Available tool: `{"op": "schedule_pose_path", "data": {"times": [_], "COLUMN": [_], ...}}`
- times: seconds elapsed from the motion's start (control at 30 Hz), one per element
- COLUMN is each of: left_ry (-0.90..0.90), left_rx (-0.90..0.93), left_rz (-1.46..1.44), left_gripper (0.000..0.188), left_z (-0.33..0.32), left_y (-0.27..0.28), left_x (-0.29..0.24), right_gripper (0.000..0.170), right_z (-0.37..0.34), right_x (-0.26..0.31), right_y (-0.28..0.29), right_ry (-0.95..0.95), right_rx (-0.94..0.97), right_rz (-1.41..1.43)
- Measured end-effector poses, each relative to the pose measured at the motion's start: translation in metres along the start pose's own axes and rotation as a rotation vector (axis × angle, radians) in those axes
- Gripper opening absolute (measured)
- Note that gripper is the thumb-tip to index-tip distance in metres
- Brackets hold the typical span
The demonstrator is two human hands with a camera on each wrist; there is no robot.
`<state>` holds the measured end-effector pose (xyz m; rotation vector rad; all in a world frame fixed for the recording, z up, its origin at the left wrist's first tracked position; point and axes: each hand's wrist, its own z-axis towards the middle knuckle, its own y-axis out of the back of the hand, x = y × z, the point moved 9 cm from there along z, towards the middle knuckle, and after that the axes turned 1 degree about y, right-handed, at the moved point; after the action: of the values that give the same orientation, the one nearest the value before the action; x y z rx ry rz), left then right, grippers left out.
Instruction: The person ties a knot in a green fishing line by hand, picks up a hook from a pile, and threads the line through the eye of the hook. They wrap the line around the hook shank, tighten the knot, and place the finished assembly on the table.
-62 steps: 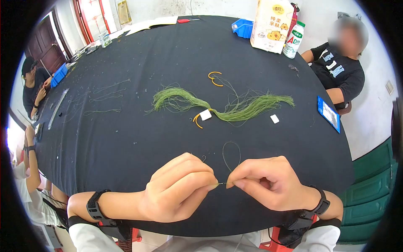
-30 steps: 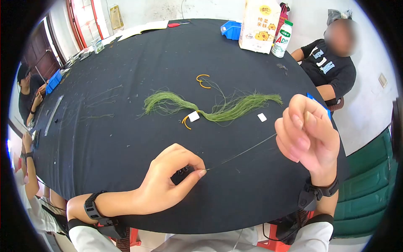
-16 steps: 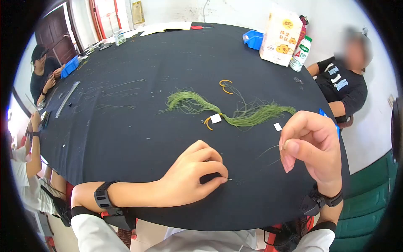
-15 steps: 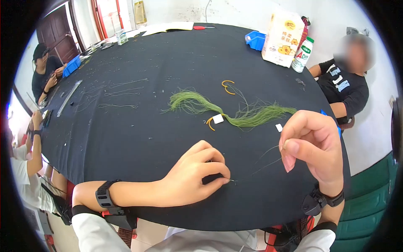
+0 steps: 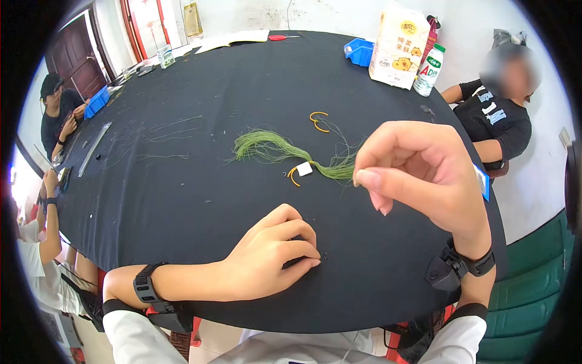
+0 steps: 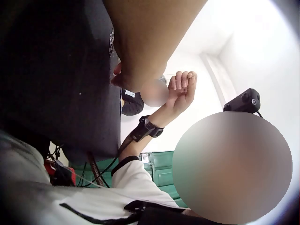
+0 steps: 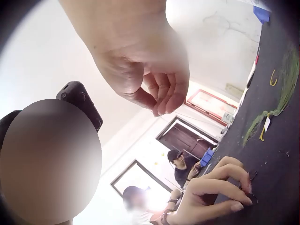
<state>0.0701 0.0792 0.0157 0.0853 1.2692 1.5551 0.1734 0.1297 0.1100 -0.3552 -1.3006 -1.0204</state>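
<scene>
Close over the black tablecloth, my left hand (image 5: pixel 267 258) pinches with thumb and index finger. Tiny dark fishing hooks (image 7: pixel 254 176) show at its fingertips in the right wrist view. My right hand (image 5: pixel 424 173) is raised to the right, thumb and fingertip pressed together on a thin fishing line; the line itself barely shows now. Beyond it lies a bundle of green line (image 5: pixel 267 144), tied at the middle, its right part hidden behind the right hand. A white tag (image 5: pixel 304 169) lies at the tie, next to an orange curved piece (image 5: pixel 294 177).
Another orange curved piece (image 5: pixel 318 122) lies behind the bundle. A tissue pack (image 5: pixel 397 51), a white bottle (image 5: pixel 429 71) and a blue bin (image 5: pixel 359 52) stand at the back right. Loose lines (image 5: pixel 173 136) lie to the left. Other people sit around the table.
The right hand first drew away from the left, stretching the line between them. It has since moved left, over the bundle's right part. The left hand stays low near the table.
</scene>
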Motion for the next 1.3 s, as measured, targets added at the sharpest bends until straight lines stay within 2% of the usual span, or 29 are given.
{"op": "schedule_pose_path", "data": {"times": [0.13,0.23,0.37,0.47,0.57,0.7,0.9,1.0,1.1,1.17,1.2,1.23,1.3], "left_ry": [0.041,0.071,0.173,0.256,0.286,0.404,0.472,0.522,0.495,0.506,0.513,0.506,0.488], "left_rx": [0.007,-0.135,-0.186,-0.097,-0.104,0.025,0.031,-0.054,-0.119,-0.138,-0.147,-0.164,-0.195], "left_rz": [0.04,0.041,-0.246,-0.54,-0.777,-0.89,-0.857,-0.878,-0.916,-0.908,-0.9,-0.9,-0.898], "left_gripper": [0.019,0.026,0.046,0.055,0.057,0.047,0.024,0.017,0.014,0.015,0.015,0.016,0.016], "left_z": [0.002,0.007,0.012,0.018,0.025,0.029,0.017,0.012,0.008,0.003,0.002,0.001,-0.002], "left_y": [0.005,0.026,0.041,0.039,0.038,0.035,0.036,0.039,0.042,0.042,0.043,0.045,0.046], "left_x": [0.0,-0.007,-0.005,-0.009,-0.013,-0.018,-0.016,-0.01,-0.004,0.003,0.005,0.007,0.011], "right_gripper": [0.006,0.007,0.007,0.006,0.005,0.004,0.008,0.013,0.016,0.016,0.016,0.018,0.022], "right_z": [-0.001,-0.003,-0.005,-0.006,-0.007,-0.01,-0.01,-0.01,-0.017,-0.024,-0.029,-0.035,-0.036], "right_x": [0.0,0.001,-0.002,-0.003,-0.006,0.0,0.007,0.006,-0.036,-0.075,-0.084,-0.092,-0.088], "right_y": [0.001,0.0,-0.008,-0.018,-0.026,-0.03,-0.029,-0.022,-0.017,-0.03,-0.038,-0.044,-0.052], "right_ry": [0.032,0.027,0.003,-0.038,0.008,-0.028,-0.006,0.031,-0.101,-0.182,-0.093,-0.207,-0.123], "right_rx": [0.008,0.009,0.04,0.073,0.088,0.097,0.06,-0.091,-0.088,0.095,0.16,0.185,0.2], "right_rz": [-0.014,-0.001,0.082,0.094,0.094,-0.042,-0.036,0.078,0.084,-0.047,-0.155,-0.192,-0.414]}}
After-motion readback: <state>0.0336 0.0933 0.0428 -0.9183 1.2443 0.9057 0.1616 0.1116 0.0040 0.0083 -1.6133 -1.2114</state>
